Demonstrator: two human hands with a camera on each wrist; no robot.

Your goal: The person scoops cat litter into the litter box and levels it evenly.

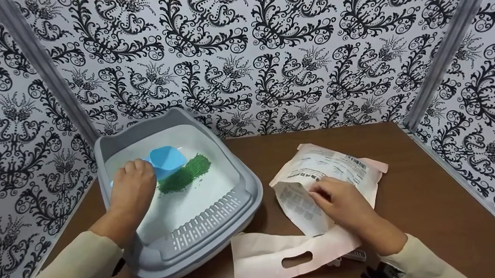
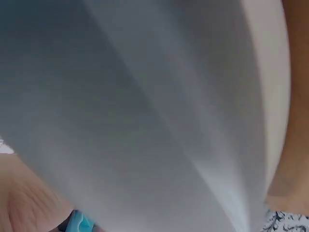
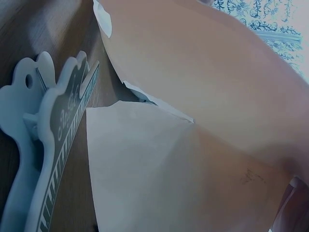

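Note:
My left hand (image 1: 134, 186) grips a blue scoop (image 1: 166, 157) over the inside of a grey litter box (image 1: 249, 196). Green granules (image 1: 187, 174) lie in a small heap on the box's white floor, beside and partly behind the scoop. In the left wrist view the grey box wall (image 2: 145, 121) fills most of the picture, blurred, with a bit of the blue scoop (image 2: 79, 222) at the bottom. On the right, my right hand (image 1: 344, 199) pinches the edge of a pale printed bag (image 1: 334, 160), whose mouth gapes toward the box.
A torn-off bag strip (image 1: 259, 253) with a handle hole lies in front of the bag. Partly under it is a pale bag clip (image 3: 63, 111) with a scalloped edge, on the brown table (image 1: 430, 190). Patterned walls (image 1: 245, 65) enclose the table.

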